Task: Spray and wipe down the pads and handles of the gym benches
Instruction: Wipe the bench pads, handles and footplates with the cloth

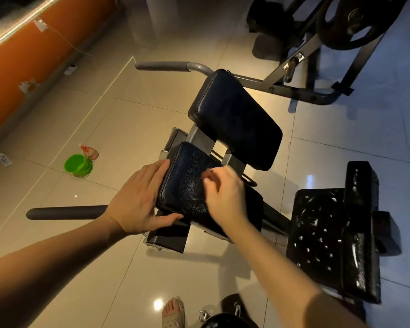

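A grey-framed gym bench stands on the tiled floor with two black pads. My left hand (137, 202) grips the left near corner of the near pad (189, 183), fingers along its side and thumb under its front edge. On top of the same pad rests my right hand (225, 197), its fingers curled and blurred, with no cloth visible in it. The far pad (234, 119) is untouched. A dark near handle (64, 212) sticks out left behind my left wrist, and a grey far handle (162, 66) lies beyond.
A green bucket (78, 165) and a spray bottle (89, 151) stand on the floor to the left. A worn black padded seat (322, 233) is at the right. A weight-plate machine (348, 22) stands behind. An orange wall base (33, 50) runs along the left. My sandalled foot (173, 313) is below.
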{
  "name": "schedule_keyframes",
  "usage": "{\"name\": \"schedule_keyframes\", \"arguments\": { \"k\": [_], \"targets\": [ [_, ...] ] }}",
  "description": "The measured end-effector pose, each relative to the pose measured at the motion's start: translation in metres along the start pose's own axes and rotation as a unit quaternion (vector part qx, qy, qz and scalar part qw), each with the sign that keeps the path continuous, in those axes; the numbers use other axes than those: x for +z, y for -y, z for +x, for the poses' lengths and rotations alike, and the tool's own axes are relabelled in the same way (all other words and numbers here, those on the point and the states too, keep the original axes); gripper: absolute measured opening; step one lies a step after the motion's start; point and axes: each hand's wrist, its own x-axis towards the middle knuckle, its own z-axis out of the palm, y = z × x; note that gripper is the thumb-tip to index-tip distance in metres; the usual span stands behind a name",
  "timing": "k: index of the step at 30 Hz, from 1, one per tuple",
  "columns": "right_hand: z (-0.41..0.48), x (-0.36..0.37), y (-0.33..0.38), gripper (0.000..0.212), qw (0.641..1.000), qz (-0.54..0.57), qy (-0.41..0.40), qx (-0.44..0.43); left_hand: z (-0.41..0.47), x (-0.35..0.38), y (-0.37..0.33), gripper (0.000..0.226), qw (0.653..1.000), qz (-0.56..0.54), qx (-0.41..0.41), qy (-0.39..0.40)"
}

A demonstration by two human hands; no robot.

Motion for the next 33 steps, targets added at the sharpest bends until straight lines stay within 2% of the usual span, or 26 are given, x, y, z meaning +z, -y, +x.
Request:
{"name": "schedule_keyframes", "arguments": {
  "k": [2,4,6,8,10,12,14,15,17,19,20,22,24,26,29,31,33],
  "targets": [
    [-0.037,0.001,-0.003,0.004,0.997,0.012,0.053,-0.061,0.000,0.000,0.000,0.118,1.000,-0.005,-0.001,0.000],
    [-0.054,-0.012,-0.040,0.006,0.997,-0.019,0.063,-0.046,0.000,-0.001,0.000,0.118,1.000,-0.007,-0.005,0.005],
    [-0.029,-0.026,-0.074,0.010,0.998,-0.043,0.015,0.051,0.001,0.000,0.000,0.118,1.000,-0.002,-0.005,0.004],
    [0.004,-0.023,-0.077,0.016,0.989,-0.053,-0.015,0.135,0.000,0.000,0.000,0.119,1.000,-0.002,-0.009,0.008],
    [0.008,-0.008,-0.044,0.015,0.994,-0.024,-0.010,0.105,0.001,0.000,0.001,0.119,1.000,-0.004,-0.012,0.012],
    [-0.025,0.004,-0.016,0.010,0.999,0.009,0.027,0.015,0.000,0.000,0.002,0.119,1.000,-0.005,-0.011,0.012],
    [-0.061,0.001,-0.030,0.008,0.998,0.025,0.058,-0.028,-0.001,0.000,0.001,0.119,1.000,-0.007,-0.013,0.014],
    [-0.061,-0.007,-0.048,0.007,0.999,0.008,0.050,-0.008,-0.001,0.000,0.000,0.119,1.000,-0.006,-0.015,0.017],
    [-0.032,-0.021,-0.083,0.011,0.995,-0.032,0.005,0.099,0.000,0.001,-0.001,0.118,1.000,-0.002,-0.014,0.012],
    [-0.004,-0.019,-0.086,0.017,0.983,-0.038,-0.030,0.177,0.000,0.000,0.000,0.118,1.000,0.000,-0.015,0.007],
    [-0.002,-0.013,-0.071,0.016,0.985,-0.028,-0.026,0.170,0.001,-0.001,0.001,0.118,1.000,-0.001,-0.015,0.009],
    [-0.027,-0.002,-0.037,0.008,0.997,0.006,0.006,0.082,0.002,-0.002,0.002,0.118,1.000,-0.001,-0.014,0.010],
    [-0.061,-0.004,-0.039,0.005,0.999,0.022,0.043,0.012,0.002,0.000,0.002,0.119,1.000,0.001,-0.011,0.007],
    [-0.061,-0.019,-0.072,0.007,0.997,-0.019,0.048,0.058,0.000,0.001,0.001,0.119,1.000,0.003,-0.012,0.007],
    [-0.018,-0.028,-0.105,0.015,0.979,-0.044,-0.025,0.199,0.000,0.000,-0.001,0.118,1.000,0.009,-0.011,0.001],
    [-0.012,-0.012,-0.076,0.014,0.983,-0.011,-0.033,0.180,0.002,-0.001,0.001,0.118,1.000,0.009,-0.010,0.002],
    [-0.041,0.002,-0.041,0.011,0.994,0.026,0.005,0.105,0.003,-0.002,0.002,0.119,1.000,0.008,-0.009,0.004]
  ]
}}
